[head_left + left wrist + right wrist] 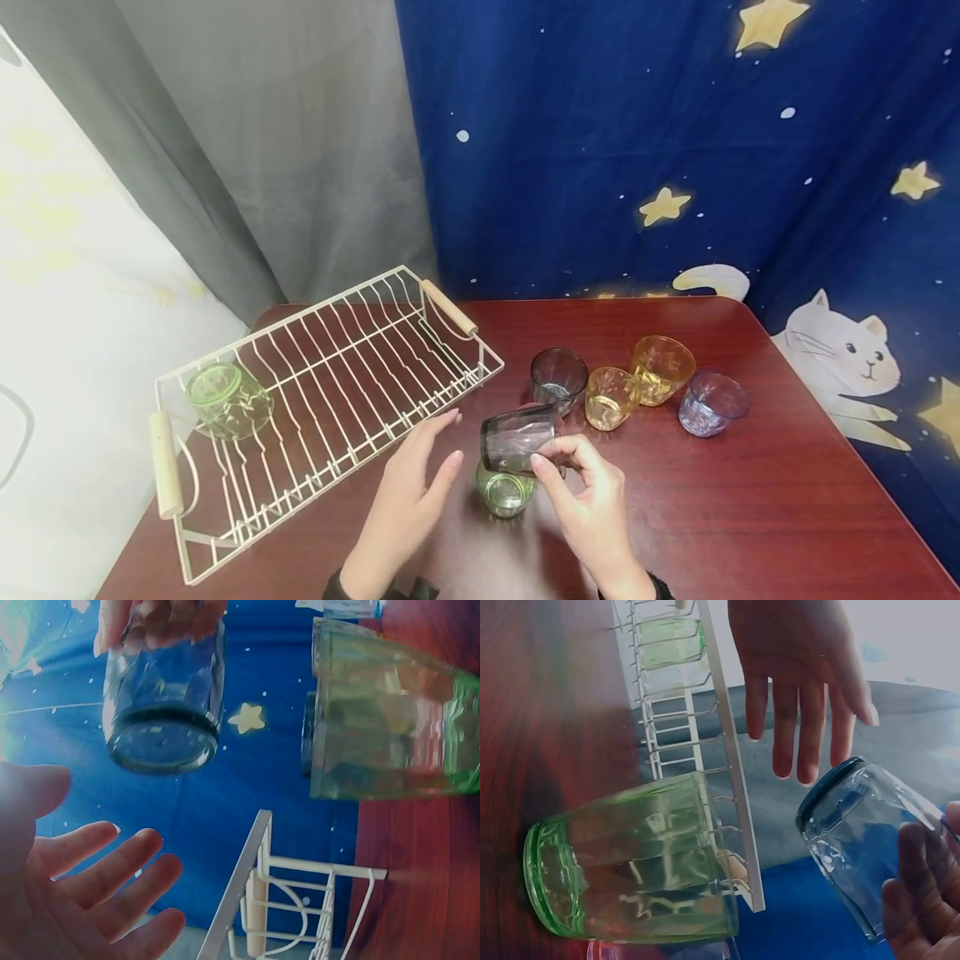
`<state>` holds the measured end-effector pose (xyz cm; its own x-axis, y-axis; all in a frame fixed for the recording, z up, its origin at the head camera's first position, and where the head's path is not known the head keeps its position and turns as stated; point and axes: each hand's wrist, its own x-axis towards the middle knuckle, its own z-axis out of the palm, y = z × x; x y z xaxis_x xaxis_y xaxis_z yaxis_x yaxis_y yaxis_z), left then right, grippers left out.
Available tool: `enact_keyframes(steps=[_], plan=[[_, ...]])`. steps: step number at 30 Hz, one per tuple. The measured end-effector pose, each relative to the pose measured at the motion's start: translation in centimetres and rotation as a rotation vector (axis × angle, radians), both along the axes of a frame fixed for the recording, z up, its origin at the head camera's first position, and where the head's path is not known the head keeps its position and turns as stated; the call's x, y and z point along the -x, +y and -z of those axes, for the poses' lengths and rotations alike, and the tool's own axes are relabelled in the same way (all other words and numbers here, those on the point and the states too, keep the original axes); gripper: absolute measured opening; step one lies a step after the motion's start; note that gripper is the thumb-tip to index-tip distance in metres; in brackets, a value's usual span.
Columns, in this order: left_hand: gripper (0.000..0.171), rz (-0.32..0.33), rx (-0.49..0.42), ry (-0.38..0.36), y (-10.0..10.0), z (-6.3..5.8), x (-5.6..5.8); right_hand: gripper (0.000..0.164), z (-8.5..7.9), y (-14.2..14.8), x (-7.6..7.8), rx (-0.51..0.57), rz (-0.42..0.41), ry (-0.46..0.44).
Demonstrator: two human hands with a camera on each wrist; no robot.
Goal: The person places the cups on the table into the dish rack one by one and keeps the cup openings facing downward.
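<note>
A smoky grey glass [517, 439] is held tilted on its side by my right hand [592, 500], its thick base facing left. Thumb and fingers grip it near the rim end, as the right wrist view shows. My left hand [408, 492] hovers to the left of that glass, fingers extended and touching nothing. Below the grey glass, a green glass [506, 496] stands upright on the table; the held glass partly hides it in the head view. Another green glass [228, 402] sits upside down at the left end of the cream wire dish rack [337, 467].
Behind my right hand stand a dark grey glass [558, 379], a small yellow glass [609, 400], a larger yellow glass [663, 367] and a bluish-purple glass [712, 404]. The rack has wooden handles [167, 467] at both ends. Curtains hang behind the reddish-brown table [750, 517].
</note>
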<state>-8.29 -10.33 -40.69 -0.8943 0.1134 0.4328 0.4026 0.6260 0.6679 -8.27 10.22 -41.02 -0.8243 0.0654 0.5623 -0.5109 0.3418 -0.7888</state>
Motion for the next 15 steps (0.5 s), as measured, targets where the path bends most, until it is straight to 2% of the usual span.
enact_keyframes(steps=[6, 13, 15], plan=[[0.043, 0.056, -0.035, 0.016, 0.7, 0.5, -0.1, 0.022, 0.3, -0.6, 0.0, 0.066, -0.032, 0.070], [0.045, 0.048, -0.045, 0.001, 1.1, 1.1, -0.1, 0.023, 0.6, -0.8, -0.2, 0.078, -0.104, 0.045], [0.048, 0.051, -0.053, -0.011, 1.1, 1.2, 0.0, 0.023, 0.6, -0.8, 0.0, 0.079, -0.119, 0.063]])
